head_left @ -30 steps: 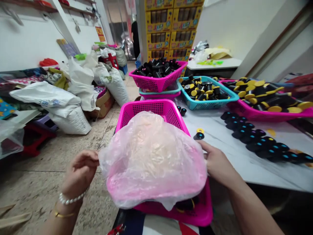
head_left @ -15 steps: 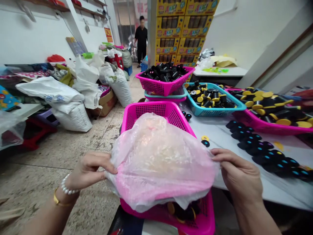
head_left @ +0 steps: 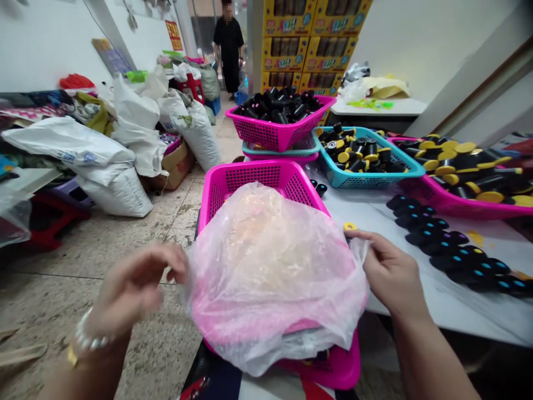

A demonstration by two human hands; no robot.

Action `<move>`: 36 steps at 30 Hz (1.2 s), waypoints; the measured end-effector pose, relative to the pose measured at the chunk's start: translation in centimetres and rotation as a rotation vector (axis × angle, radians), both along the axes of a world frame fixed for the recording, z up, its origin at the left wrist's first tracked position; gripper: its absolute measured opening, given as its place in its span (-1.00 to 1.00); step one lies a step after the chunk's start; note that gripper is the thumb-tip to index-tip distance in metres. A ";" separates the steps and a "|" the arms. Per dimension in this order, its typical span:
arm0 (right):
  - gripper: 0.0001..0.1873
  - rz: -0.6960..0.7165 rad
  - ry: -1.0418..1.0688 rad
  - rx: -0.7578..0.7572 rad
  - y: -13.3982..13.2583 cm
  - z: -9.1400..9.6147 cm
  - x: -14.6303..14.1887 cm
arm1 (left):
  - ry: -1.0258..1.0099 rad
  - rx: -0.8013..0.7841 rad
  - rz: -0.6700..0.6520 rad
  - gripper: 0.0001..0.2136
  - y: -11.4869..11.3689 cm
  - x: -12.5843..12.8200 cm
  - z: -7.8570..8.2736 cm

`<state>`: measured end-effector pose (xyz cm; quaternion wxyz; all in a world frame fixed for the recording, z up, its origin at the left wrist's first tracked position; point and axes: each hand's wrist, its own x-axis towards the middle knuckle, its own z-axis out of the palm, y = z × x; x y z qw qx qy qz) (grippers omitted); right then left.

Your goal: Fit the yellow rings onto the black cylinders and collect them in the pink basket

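Note:
A translucent plastic bag [head_left: 270, 255] lies spread across a pink basket [head_left: 254, 171], covering its front part. Pale contents show dimly through the plastic; I cannot tell what they are. On the bag's right side, my right hand [head_left: 393, 275] pinches its bunched edge between thumb and fingers. My left hand [head_left: 135, 283], smeared by motion, is beside the left edge with its fingers curved and thumb apart, holding nothing. Beneath the bag's front edge a lower pink basket [head_left: 350, 366] shows, with dark pieces partly hidden inside.
Behind stands a pink basket of black cylinders [head_left: 278, 108]. Right of it, a blue basket [head_left: 366, 178] and another pink basket [head_left: 470, 205] hold black and yellow pieces. Rows of black pieces [head_left: 453, 244] line the white table. White sacks [head_left: 112, 183] sit left; a person [head_left: 229, 47] stands far back.
My left hand has come off the bag's left edge and moved left. My right hand keeps its pinch, slightly higher. The bag's front edge hangs lower. The person at the back appears nearer.

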<state>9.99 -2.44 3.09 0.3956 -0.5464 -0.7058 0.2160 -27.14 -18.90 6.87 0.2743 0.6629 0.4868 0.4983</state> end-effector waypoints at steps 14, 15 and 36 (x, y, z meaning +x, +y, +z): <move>-0.75 0.771 -0.228 0.230 -5.0 4.2 2.0 | 0.548 0.026 -0.034 -0.87 -1.2 3.1 1.7; -0.80 0.741 -0.161 0.234 -4.7 4.4 1.7 | 0.508 0.050 0.052 -0.90 -1.0 3.3 1.9; -0.58 -0.001 -0.759 0.329 10.9 4.2 -9.9 | 0.209 -0.166 0.809 -0.74 16.8 -3.6 -3.1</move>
